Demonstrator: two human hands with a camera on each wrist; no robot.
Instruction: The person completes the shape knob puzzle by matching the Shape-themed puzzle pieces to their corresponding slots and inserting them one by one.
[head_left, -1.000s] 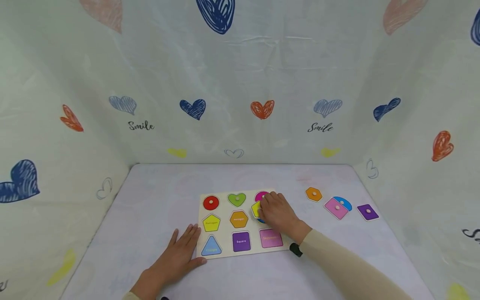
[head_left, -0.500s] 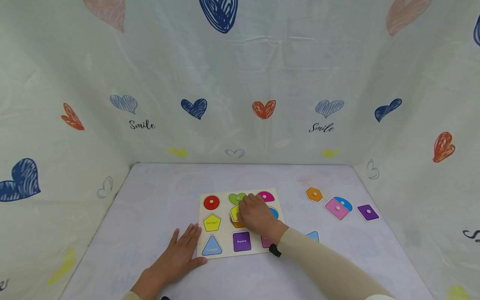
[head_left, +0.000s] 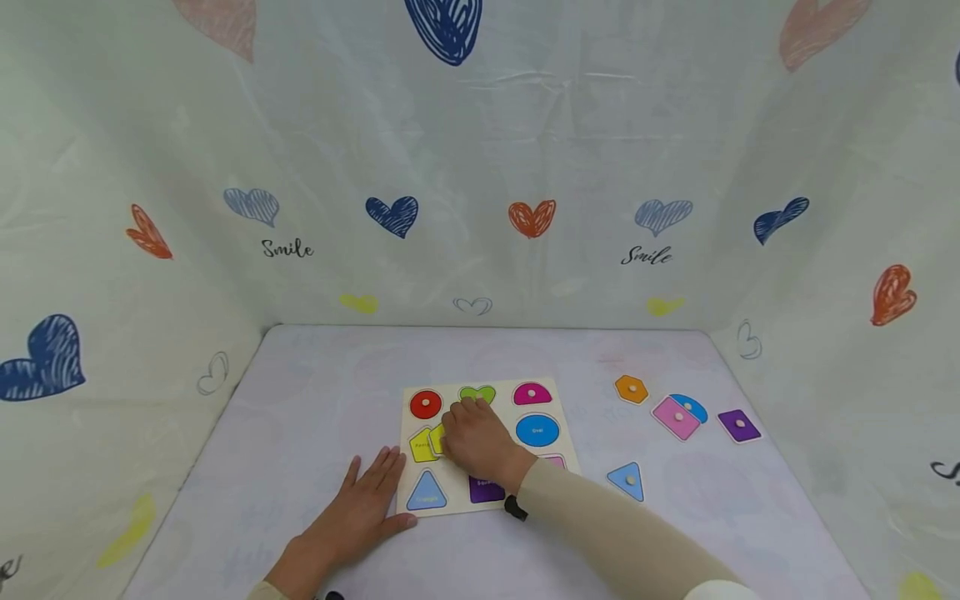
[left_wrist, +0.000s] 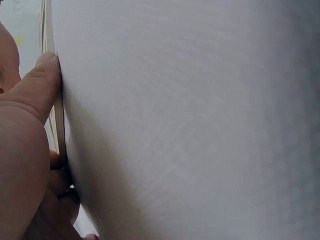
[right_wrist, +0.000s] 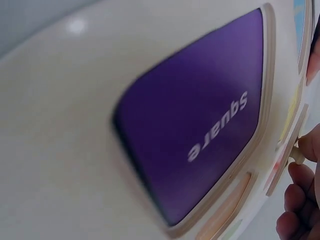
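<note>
A cream shape-puzzle board [head_left: 457,492] lies on the table. My right hand [head_left: 483,442] is over its middle and pinches the small knob [right_wrist: 297,155] of a yellow pentagon piece [head_left: 437,438]. That piece overlaps the right side of the yellow pentagon recess [head_left: 419,447], slightly offset from it. My left hand [head_left: 352,515] rests at the board's left edge, fingers straight and thumb by the lower corner. In the left wrist view the thumb [left_wrist: 42,82] touches the board's edge. The red circle [head_left: 426,404], green heart [head_left: 480,393] and magenta semicircle [head_left: 532,393] pieces sit in the top row.
Loose on the table to the right are an orange hexagon [head_left: 632,389], a pink rectangle [head_left: 672,419] on top of a blue piece [head_left: 693,406], a purple square [head_left: 738,426] and a light blue triangle [head_left: 627,482]. Purple square [right_wrist: 200,115] and blue oval [head_left: 537,431] recesses show bare.
My right hand has carried the yellow pentagon piece leftward across the board, from the oval recess past the hexagon to the pentagon recess. The left hand has stayed in place.
</note>
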